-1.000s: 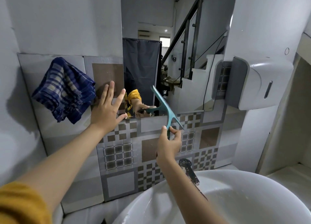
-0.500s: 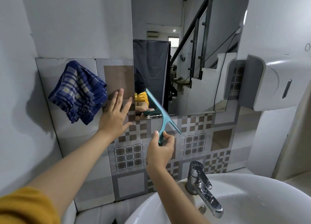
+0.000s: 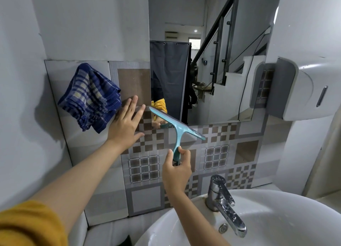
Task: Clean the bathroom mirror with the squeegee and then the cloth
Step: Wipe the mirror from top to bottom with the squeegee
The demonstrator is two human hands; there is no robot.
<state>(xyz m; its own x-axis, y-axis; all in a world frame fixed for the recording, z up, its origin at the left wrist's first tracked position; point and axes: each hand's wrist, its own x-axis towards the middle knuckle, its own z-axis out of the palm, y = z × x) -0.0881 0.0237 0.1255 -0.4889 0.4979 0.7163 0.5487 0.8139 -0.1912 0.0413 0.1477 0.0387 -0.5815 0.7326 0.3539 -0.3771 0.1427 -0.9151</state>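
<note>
Mirror (image 3: 212,61) upper centre of frame, teal squeegee (image 3: 176,124) slanted across its lower left corner — blade low, likely finishing a downward pull. Right hand (image 3: 176,169) closed round the handle; left hand (image 3: 127,124) open, flat on tile, probably bracing. Checked cloth (image 3: 90,98) hung at left — ready for wiping.

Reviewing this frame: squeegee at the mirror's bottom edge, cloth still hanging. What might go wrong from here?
1. The squeegee blade sits tilted across the mirror bottom-left corner, half over tile; an uneven pass may leave streaks.
2. The right hand pinches only the handle's end, so the tool could twist or drop toward the sink.
3. The left hand lies flat on the wall beside the mirror; drifting right could smudge the glass.
</note>
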